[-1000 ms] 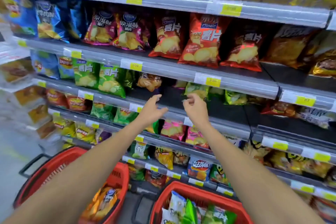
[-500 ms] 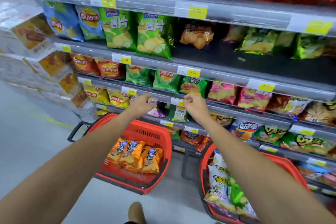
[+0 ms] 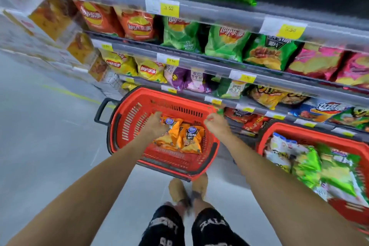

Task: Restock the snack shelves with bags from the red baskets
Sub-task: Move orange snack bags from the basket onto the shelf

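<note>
Reaching down into the left red basket (image 3: 129, 114) for the piled orange bags (image 3: 185, 136). Touching the far one with the left hand (image 3: 156, 125), holding the right hand (image 3: 216, 125) apart, just over the basket's right side; too blurry to tell whether either grips anything. Could pinch only a corner and drop the bag on the floor (image 3: 50, 146), or squeeze hard and crush the chips.

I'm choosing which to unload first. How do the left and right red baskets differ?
The left basket holds a few orange bags, leaving much of its wall bare; the right basket is heaped with green and white bags. The left basket is fully in frame, black handle included; the right basket is cut off by the frame edge. Both are red plastic and stand on the floor.
</note>
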A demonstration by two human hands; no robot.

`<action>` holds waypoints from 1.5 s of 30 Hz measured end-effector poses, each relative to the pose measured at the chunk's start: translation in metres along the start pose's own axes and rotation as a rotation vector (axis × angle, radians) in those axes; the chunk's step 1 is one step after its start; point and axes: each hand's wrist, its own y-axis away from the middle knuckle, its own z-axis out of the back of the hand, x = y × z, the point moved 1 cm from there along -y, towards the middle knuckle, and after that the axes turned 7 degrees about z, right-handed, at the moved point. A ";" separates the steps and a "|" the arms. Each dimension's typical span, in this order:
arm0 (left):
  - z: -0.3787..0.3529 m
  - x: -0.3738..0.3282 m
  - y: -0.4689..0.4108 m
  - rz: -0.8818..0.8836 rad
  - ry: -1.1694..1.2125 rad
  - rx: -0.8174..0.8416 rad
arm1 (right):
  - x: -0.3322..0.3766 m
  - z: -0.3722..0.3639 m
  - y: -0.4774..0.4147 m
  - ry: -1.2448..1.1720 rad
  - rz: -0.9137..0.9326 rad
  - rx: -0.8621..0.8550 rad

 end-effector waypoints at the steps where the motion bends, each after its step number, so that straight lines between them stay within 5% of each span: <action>1: -0.008 0.012 -0.009 0.019 -0.013 0.002 | -0.008 -0.011 -0.008 -0.006 -0.029 0.012; 10: -0.089 0.104 -0.079 0.173 0.029 0.125 | -0.098 -0.133 -0.069 -0.097 -0.230 0.101; 17: -0.149 0.182 -0.153 0.193 0.014 0.177 | -0.174 -0.231 -0.120 -0.202 -0.431 0.016; 23: -0.176 0.229 -0.243 0.165 -0.040 0.145 | -0.216 -0.291 -0.178 -0.154 -0.422 -0.029; 36: -0.250 0.232 -0.377 0.210 -0.246 0.011 | -0.283 -0.352 -0.279 0.235 -0.490 -0.155; 45: -0.268 0.240 -0.387 0.226 -0.304 -0.109 | -0.300 -0.371 -0.302 0.287 -0.605 -0.214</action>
